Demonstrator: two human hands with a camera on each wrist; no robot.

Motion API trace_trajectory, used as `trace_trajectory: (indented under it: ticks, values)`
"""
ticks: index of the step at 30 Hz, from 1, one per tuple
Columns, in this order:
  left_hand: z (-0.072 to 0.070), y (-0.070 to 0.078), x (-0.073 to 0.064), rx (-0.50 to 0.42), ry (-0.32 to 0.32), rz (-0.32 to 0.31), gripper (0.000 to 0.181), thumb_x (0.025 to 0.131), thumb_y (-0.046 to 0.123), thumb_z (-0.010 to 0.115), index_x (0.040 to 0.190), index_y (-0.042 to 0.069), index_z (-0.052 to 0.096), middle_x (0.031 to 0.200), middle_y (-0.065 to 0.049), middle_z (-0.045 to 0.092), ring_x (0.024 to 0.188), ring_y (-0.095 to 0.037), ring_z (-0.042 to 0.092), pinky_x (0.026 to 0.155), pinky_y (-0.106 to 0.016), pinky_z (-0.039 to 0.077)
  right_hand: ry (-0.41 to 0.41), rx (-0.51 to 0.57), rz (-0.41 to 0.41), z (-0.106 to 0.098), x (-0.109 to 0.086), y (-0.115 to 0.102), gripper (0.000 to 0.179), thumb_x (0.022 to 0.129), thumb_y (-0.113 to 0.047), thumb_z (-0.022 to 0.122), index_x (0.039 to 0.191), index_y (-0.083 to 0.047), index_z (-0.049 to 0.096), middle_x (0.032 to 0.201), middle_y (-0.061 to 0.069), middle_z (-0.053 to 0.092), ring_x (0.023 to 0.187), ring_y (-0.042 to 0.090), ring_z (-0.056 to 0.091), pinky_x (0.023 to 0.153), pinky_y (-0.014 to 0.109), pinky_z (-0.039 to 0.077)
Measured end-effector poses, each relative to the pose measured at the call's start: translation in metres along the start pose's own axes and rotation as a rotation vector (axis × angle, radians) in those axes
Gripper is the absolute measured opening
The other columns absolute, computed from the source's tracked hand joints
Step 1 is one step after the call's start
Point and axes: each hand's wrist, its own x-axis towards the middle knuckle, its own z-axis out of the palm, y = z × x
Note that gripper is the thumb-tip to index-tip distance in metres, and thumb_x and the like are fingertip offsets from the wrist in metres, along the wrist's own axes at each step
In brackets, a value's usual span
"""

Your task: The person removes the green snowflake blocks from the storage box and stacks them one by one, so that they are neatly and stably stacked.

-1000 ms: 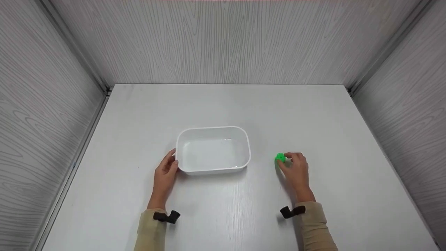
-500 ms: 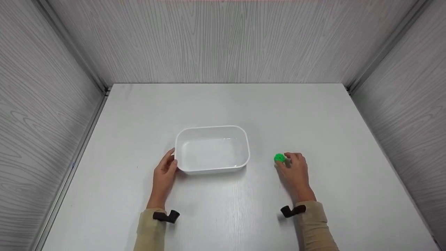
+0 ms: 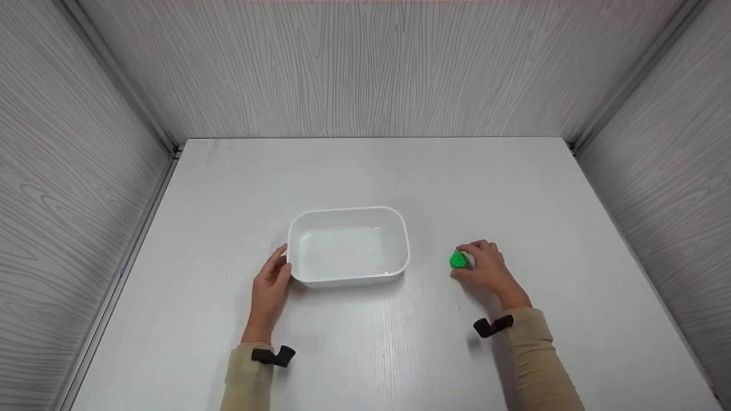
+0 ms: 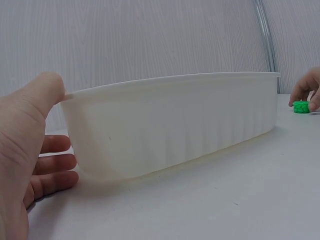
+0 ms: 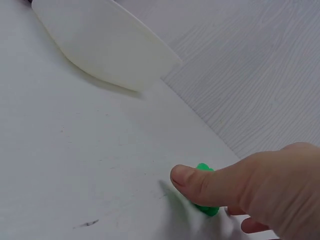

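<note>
A white rectangular plastic container (image 3: 349, 279) with rounded corners stands on the white table. At its left end is my left hand (image 3: 272, 288), thumb and fingers resting against the outside of the wall; the left wrist view shows the thumb (image 4: 42, 92) at the rim and other fingers lower down. To the container's right lies a small green bumpy disc (image 3: 458, 261) with dark dots on top. My right hand (image 3: 485, 268) has its thumb on the near side of the disc and its fingers on the far side. In the right wrist view the thumb (image 5: 205, 185) partly covers the disc.
Wood-grained grey panels (image 3: 365, 68) enclose the table (image 3: 365, 171) at the back and both sides. Small dark marks (image 5: 87, 223) dot the tabletop. Each sleeve carries a black wrist mount, seen on the left (image 3: 274, 357) and the right (image 3: 493, 325).
My right wrist and forearm have swung to the right and slightly forward. The fingers now sit round the disc's far and near sides, leaving its top more exposed. Left hand and container stay put.
</note>
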Motion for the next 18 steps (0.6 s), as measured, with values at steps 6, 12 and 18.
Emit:
trace_trajectory:
  ticks: [6, 12, 18]
  values:
    - [-0.0013, 0.0003, -0.0017, 0.004, 0.005, -0.012, 0.043, 0.095, 0.015, 0.053, 0.137, 0.011, 0.047, 0.118, -0.022, 0.056, 0.104, -0.033, 0.054, 0.080, -0.025, 0.047, -0.010, 0.029, 0.010, 0.0011, 0.0022, -0.0004, 0.051, 0.076, -0.030, 0.076, 0.120, -0.010, 0.060, 0.122, 0.019, 0.045, 0.114, 0.037, 0.035, 0.089, 0.053, 0.033]
    - [-0.0018, -0.0017, 0.0021, -0.004, -0.003, -0.022, 0.043, 0.095, 0.016, 0.053, 0.138, 0.013, 0.047, 0.119, -0.021, 0.056, 0.104, -0.031, 0.054, 0.081, -0.027, 0.047, -0.006, 0.048, 0.040, 0.0015, 0.0045, -0.0011, 0.042, 0.077, -0.026, 0.076, 0.114, -0.011, 0.062, 0.123, 0.018, 0.044, 0.113, 0.036, 0.034, 0.089, 0.053, 0.032]
    - [-0.0003, -0.0021, 0.0036, -0.006, 0.006, -0.027, 0.043, 0.095, 0.016, 0.053, 0.137, 0.013, 0.047, 0.118, -0.021, 0.056, 0.103, -0.031, 0.055, 0.081, -0.026, 0.047, 0.007, 0.051, 0.043, 0.0014, 0.0076, 0.0029, 0.038, 0.076, -0.026, 0.076, 0.108, -0.008, 0.064, 0.121, 0.018, 0.045, 0.113, 0.036, 0.034, 0.089, 0.053, 0.032]
